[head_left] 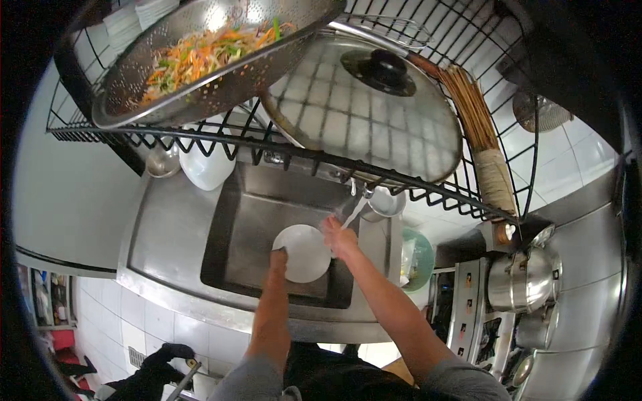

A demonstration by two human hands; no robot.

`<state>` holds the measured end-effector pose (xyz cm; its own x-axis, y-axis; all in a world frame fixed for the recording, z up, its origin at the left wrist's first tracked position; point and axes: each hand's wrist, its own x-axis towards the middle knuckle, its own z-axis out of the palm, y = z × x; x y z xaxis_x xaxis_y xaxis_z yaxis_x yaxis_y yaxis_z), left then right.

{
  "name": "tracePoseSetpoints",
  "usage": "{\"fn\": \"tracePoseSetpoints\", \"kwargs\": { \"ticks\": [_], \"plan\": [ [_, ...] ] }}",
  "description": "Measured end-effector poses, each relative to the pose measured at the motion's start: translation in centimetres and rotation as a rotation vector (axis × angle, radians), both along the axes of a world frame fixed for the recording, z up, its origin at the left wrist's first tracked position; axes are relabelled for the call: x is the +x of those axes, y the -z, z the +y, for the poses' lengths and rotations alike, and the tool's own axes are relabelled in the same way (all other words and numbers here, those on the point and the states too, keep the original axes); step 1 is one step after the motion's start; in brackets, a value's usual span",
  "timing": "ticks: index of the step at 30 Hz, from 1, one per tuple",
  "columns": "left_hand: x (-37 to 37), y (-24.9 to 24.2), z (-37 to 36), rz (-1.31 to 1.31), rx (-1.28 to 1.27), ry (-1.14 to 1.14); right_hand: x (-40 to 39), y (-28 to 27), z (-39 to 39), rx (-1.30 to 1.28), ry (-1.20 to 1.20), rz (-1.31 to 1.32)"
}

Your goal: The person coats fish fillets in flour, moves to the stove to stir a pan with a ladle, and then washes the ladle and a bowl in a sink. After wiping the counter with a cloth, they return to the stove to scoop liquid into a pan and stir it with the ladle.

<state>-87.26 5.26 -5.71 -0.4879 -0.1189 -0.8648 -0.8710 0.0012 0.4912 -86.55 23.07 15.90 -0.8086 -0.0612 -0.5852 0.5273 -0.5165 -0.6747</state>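
Observation:
Over the sink basin [255,217], a round white plate [304,257] is gripped at its left edge by my left hand [279,259]. My right hand [340,239] is at the plate's upper right, beneath a stream of running water [354,212] from the faucet [366,192]. Its fingers look loosely spread and point toward the upper left, slightly blurred by the water. Both forearms reach in from the front edge of the counter.
Above the sink hangs a black wire rack [287,148] holding a colander [267,70] of shredded vegetables, a glass lid [361,110] and a bamboo brush [478,120]. A white bowl [207,164] stands behind left. To the right are a green basin [420,257] and steel pots [521,281].

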Motion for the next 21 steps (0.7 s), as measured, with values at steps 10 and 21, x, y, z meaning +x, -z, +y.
{"fn": "tracePoseSetpoints", "kwargs": {
  "ticks": [10,21],
  "plan": [
    [-1.3,-18.5,10.9,0.591,1.330,-0.316,-0.7,-4.7,-1.8,-0.305,0.426,0.152],
    [-0.3,-19.7,11.8,0.524,1.323,-0.484,-0.4,-5.6,-3.9,0.240,0.304,0.239]
  ]
}}
